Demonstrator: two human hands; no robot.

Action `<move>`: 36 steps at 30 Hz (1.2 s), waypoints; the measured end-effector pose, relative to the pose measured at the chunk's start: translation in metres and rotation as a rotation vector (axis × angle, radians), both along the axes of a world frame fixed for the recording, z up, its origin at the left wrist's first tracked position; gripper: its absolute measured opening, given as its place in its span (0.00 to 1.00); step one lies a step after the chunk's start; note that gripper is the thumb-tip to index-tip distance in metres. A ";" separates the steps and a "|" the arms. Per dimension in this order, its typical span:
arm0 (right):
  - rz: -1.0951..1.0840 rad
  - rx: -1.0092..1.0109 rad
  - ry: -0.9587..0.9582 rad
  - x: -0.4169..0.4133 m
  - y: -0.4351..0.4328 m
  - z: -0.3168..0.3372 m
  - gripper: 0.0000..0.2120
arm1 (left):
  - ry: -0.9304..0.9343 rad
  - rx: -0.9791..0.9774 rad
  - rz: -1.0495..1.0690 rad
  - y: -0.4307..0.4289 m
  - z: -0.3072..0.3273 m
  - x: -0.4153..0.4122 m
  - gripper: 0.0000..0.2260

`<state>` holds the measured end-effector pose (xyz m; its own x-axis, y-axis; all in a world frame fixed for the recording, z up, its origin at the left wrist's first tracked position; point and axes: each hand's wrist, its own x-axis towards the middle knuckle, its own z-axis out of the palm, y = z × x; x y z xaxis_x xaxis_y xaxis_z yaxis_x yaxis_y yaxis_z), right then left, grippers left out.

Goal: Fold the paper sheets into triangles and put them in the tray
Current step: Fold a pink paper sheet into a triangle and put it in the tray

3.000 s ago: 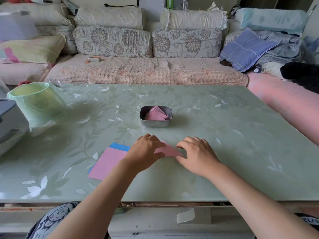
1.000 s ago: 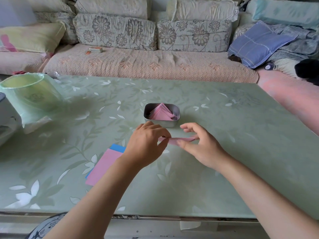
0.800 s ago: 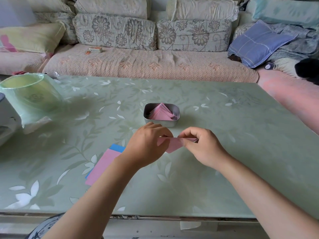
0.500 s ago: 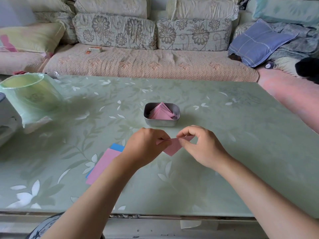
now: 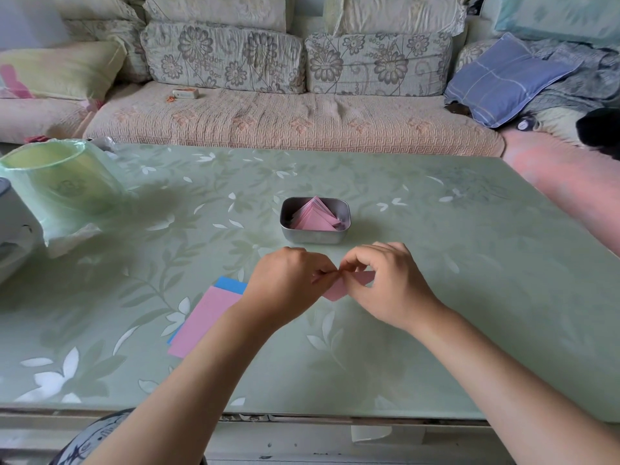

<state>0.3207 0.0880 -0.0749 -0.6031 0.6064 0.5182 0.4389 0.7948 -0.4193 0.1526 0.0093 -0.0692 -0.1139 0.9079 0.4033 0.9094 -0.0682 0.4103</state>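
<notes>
- Fingers of my left hand [image 5: 285,283] and right hand [image 5: 385,286] pinch the half-folded pink paper [image 5: 335,293] at frame centre, probably to match its corners.
- The tray [image 5: 315,237] sits just above, handy for dropping.
- Spare sheets [image 5: 204,320] wait lower left.

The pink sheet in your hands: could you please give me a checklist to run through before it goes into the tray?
1. Grip: ok. The left hand and right hand both pinch the pink sheet at its top.
2. Fold finished as a triangle: cannot tell. The hands hide most of it.
3. Way to the tray: ok. Only bare table lies between.
4. Room in the tray: cannot tell. The folded triangles already pile to about its rim.
5. Next sheets ready: ok. The spare stack, pink on blue, lies flat to the left of the hands.
</notes>
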 end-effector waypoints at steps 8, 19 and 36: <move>-0.044 0.033 -0.102 0.004 0.008 -0.001 0.07 | 0.008 -0.043 -0.008 0.000 0.004 -0.003 0.04; -0.163 -0.004 -0.131 0.018 0.021 0.000 0.07 | 0.013 -0.027 0.066 -0.002 0.010 -0.026 0.06; 0.011 0.173 -0.077 0.001 0.010 -0.002 0.04 | 0.042 0.114 -0.011 -0.003 0.006 -0.005 0.02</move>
